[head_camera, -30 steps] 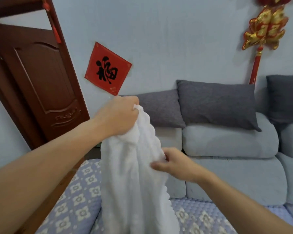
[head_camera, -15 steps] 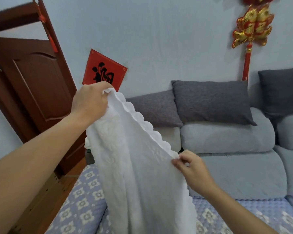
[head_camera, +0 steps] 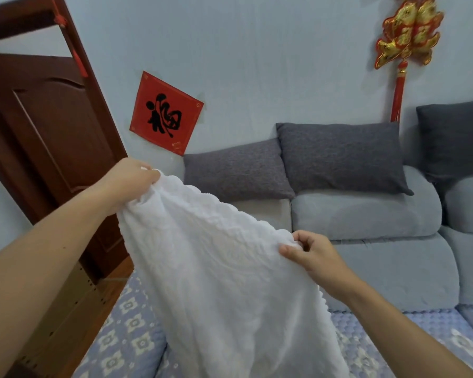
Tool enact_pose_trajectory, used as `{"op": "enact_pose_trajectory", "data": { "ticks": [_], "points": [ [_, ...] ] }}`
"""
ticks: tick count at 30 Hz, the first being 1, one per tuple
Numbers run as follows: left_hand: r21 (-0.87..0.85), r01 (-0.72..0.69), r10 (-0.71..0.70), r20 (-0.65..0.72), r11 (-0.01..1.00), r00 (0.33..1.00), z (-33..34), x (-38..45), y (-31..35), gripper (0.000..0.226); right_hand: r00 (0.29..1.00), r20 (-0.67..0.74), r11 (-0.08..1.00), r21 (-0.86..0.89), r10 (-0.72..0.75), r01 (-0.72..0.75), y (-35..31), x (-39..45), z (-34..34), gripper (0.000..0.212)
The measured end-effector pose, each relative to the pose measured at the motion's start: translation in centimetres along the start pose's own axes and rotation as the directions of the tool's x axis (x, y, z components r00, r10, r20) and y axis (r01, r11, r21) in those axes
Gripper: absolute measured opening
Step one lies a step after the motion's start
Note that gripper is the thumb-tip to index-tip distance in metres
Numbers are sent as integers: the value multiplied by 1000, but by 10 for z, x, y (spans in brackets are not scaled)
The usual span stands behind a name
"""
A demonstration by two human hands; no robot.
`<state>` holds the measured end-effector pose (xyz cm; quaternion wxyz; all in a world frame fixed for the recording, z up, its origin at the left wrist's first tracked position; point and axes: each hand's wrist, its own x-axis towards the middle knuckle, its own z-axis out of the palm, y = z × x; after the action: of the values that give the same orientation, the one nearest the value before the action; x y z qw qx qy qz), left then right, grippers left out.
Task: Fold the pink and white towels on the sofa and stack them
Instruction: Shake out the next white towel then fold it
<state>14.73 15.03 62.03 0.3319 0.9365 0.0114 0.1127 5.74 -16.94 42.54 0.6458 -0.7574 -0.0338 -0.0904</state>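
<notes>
Head view: the white towel is held up in the air over the near left part of the sofa, above the blue flowered seat cover; its lower part runs out of the bottom of the picture, so whether it touches the seat cannot be told. The left hand is raised, far and to the left, with its fingers curled round one bunched upper corner of the towel. The right hand sits lower and nearer, to the right, and pinches the scalloped upper edge between thumb and curled fingers. The edge between the two hands slopes down from left to right and hangs slightly slack. This two-point hold probably serves to spread the cloth to its full width so that its corners can be found and matched before the first fold. The towel is plain white, thick and soft, with an embossed surface pattern and a scalloped border; it drapes in broad loose folds and is not yet folded. No pink towel is visible in this view. Dark grey cushions lean against the sofa back beyond the towel. A brown wooden door stands at the far left, and a red paper square and a red and gold hanging ornament are fixed to the wall.
</notes>
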Motion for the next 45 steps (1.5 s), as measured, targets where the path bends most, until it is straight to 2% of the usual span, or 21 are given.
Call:
{"op": "enact_pose_trajectory", "data": {
  "ticks": [3, 8, 11, 14, 17, 21, 24, 28, 30, 35, 41, 45],
  "points": [
    [-1, -69, 69, -34, 998, 997, 3, 2, -9, 33, 999, -52, 1000, 23, 6, -4, 0, 1, 2, 26],
    [37, -152, 154, -74, 988, 985, 10, 3, -15, 31, 988, -123, 980, -188, -89, 65, 0, 1, 2, 37],
    [29, -142, 143, -24, 989, 989, 9, 8, -22, 30, 975, -156, 943, -318, -156, 100, -1, 1, 1, 42],
    [-29, -86, 88, 109, 996, 990, 0, 6, -24, 18, 971, -166, 926, -362, -175, 105, 4, 2, -3, 38],
    [-23, -48, 53, 283, 999, 958, -11, 0, -25, 8, 976, -163, 942, -323, -146, 88, 11, 2, -10, 32],
    [-76, 9, 18, 349, 997, 937, -13, -9, -23, 18, 994, -70, 992, -100, -79, 72, 18, -5, -11, 12],
    [-114, 14, 23, 318, 993, 948, -4, -10, -19, 22, 989, 63, 987, -79, -132, 136, 21, -14, -2, 20],
    [-60, -5, 19, 237, 998, 971, 1, -6, -17, 23, 974, 190, 972, -173, -126, 159, 18, -21, 4, 12],
    [-33, -16, 23, 216, 999, 976, 2, -6, -16, 23, 970, 203, 967, -185, -135, 174, 16, -20, 6, 7],
    [-43, -57, 63, 161, 997, 985, 1, -7, -15, 30, 958, 230, 958, -185, -173, 217, 13, -19, 10, 19],
    [-20, -100, 102, 149, 995, 984, -2, -11, -13, 26, 907, 241, 836, -360, -345, 414, 16, -18, 10, 47],
    [-5, -79, 79, 168, 997, 983, -4, -11, -14, 24, 890, 257, 810, -375, -377, 452, 19, -13, 6, 48]
  ]
}}
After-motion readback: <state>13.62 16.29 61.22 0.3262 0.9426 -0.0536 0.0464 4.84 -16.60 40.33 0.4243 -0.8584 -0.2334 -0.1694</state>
